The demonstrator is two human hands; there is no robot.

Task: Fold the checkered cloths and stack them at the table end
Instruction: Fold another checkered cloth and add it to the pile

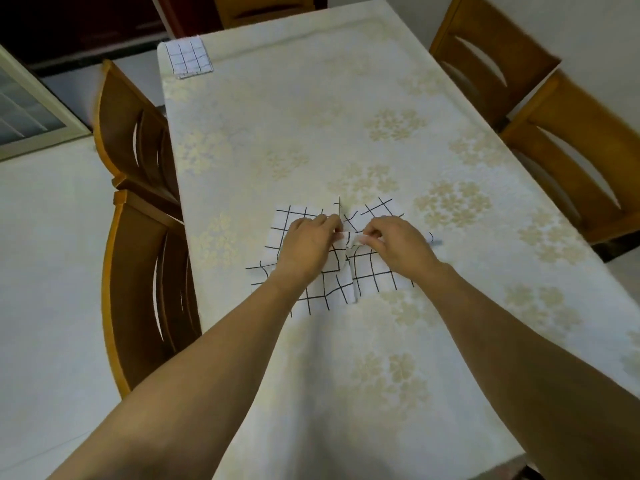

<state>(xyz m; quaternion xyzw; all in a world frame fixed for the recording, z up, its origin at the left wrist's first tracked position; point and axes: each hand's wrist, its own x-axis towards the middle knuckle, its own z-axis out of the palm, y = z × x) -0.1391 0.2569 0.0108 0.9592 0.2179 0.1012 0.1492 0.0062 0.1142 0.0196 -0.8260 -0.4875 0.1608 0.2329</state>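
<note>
A white cloth with a black grid (372, 273) lies rumpled in the middle of the table (311, 133). My left hand (308, 245) pinches a fold of it near its centre, fingers closed on the fabric. Close beside it, my right hand (398, 242) pinches another fold of the same cloth. The two hands almost touch, and they hide part of the cloth. At the far left corner of the table rests a folded checkered cloth (188, 57), flat and squared.
A cream tablecloth with pale flower patterns covers the table. Two wooden chairs (138, 140) stand along the left side, two more (568, 157) on the right and one (263, 8) at the far end. White floor lies to the left.
</note>
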